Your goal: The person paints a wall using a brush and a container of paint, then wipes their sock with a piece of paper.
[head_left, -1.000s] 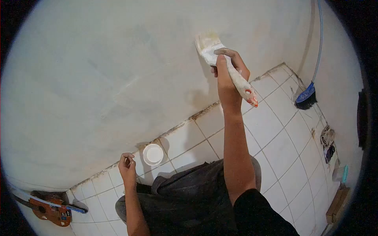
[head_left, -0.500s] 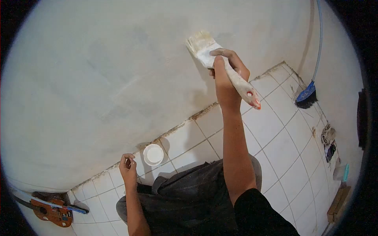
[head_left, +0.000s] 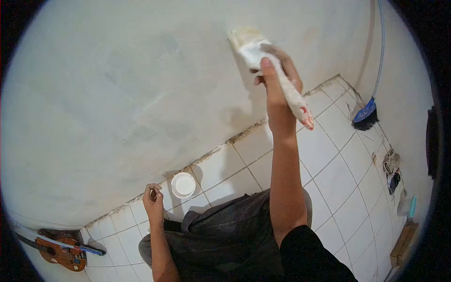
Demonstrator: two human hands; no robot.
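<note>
A broad paintbrush [head_left: 287, 87] with a white-smeared handle, reddish at its end, is in my right hand [head_left: 277, 75]. My fingers wrap its neck, and the pale bristles are up against the wall [head_left: 141, 94]. Lower down, my left hand [head_left: 153, 196] hovers by my knee, its fingers loosely curled with a gap to the thumb and nothing visible in it. Just right of that hand, a small round white tub [head_left: 183, 185] stands on the floor tiles near the wall's foot; its inside looks white.
White floor tiles [head_left: 324, 162] run along the wall. A blue broom [head_left: 365, 114] leans in the right corner. Crumpled cloths [head_left: 391, 162] and a cardboard piece [head_left: 404, 244] lie at the far right. A small guitar [head_left: 61, 253] and another brush head [head_left: 91, 249] are at lower left.
My right hand and the paintbrush have moved up and slightly right along the wall. My left hand and the tub look unmoved.
</note>
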